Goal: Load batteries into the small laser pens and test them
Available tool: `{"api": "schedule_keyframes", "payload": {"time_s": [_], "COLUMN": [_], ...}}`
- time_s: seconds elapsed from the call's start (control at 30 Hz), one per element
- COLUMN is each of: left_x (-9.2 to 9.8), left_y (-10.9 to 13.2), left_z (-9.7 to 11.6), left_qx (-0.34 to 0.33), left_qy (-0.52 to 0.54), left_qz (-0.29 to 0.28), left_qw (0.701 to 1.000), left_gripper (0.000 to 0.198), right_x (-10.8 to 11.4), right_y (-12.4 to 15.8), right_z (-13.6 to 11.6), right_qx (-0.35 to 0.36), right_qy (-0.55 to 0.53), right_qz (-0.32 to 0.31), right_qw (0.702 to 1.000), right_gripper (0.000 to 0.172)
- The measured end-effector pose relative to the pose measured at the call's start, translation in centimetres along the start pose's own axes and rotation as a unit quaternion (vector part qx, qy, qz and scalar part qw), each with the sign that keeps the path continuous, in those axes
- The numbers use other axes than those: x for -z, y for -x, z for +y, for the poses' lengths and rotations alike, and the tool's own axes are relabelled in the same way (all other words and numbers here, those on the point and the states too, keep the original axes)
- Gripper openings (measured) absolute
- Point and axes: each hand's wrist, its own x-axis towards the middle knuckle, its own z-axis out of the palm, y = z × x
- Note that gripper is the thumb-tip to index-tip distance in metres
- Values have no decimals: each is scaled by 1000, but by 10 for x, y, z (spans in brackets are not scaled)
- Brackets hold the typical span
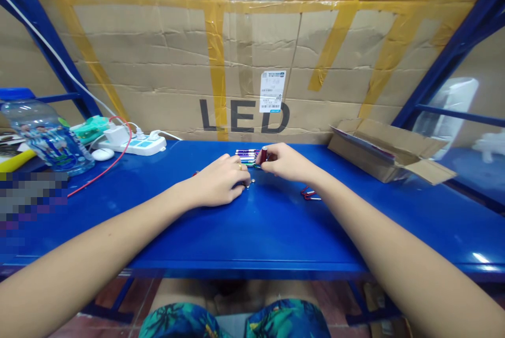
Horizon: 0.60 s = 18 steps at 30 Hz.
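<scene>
My right hand is pinched shut on a small red cylinder, thumb and fingertips clamped round its glossy, metallic-looking body so it stands nearly upright. My left hand lies palm down just beside it, fingers curled to the tabletop. I cannot tell whether it holds anything. At its fingertips lie tiny round silver pieces, shiny and loose on the surface. Right behind both hands, touching distance from the red one, lies a row of matching cylinders in purple, blue and green, side by side. Near my right wrist sit red wire clips, thin and looped. All of it rests on a smooth, glossy blue table. Farther right is an open cardboard box; far left, a white power strip and a clear plastic bottle.
</scene>
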Motion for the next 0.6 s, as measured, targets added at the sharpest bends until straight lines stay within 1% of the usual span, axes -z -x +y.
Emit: {"api": "schedule_keyframes", "payload": {"time_s": [0.2,0.37,0.5,0.6], "left_x": [3,8,6,3], "left_y": [1,3,4,3], "left_z": [2,2,-3,-6], "left_qx": [-7,11,18,12], "left_qy": [45,100,88,85], "left_qz": [-14,-17,-14,-22], "left_qw": [999,995,996,996], "left_gripper": [17,15,17,17], "right_x": [-2,-2,0,2], "right_y": [-1,-2,-1,0], "right_z": [2,4,6,4], "right_qx": [26,27,9,-2], "right_qy": [-18,-72,-79,-76], "right_qz": [-16,-16,-52,-101], "right_qw": [999,997,995,992], "right_gripper": [14,17,17,15]}}
